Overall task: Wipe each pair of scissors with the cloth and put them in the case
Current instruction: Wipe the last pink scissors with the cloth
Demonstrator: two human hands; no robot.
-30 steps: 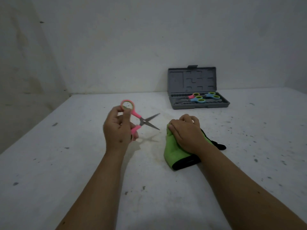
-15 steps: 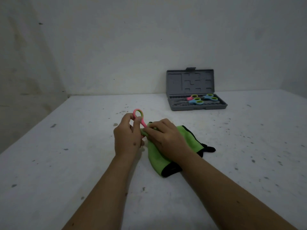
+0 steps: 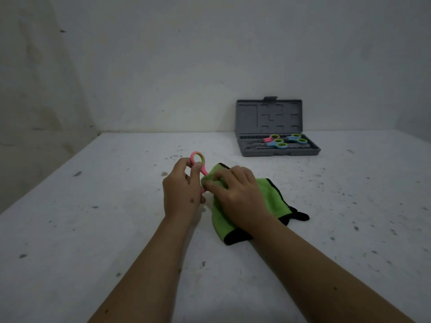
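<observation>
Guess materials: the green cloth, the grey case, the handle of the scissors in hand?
Green cloth: soft fabric, probably microfibre; matte, folds limply, black edging. Grey case: likely moulded plastic; matte, recessed shapes in the lid. Pink scissors handle: looks like smooth plastic, uniform colour; blades hidden in the cloth.

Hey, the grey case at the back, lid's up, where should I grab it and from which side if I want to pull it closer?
Probably grip the case's front wall, coming from your near side with fingers over its rim. The lid stands upright at the back, blocking that side, and the low tray faces you. Scissors lie loose inside, so slide it flat rather than lifting it.
</observation>
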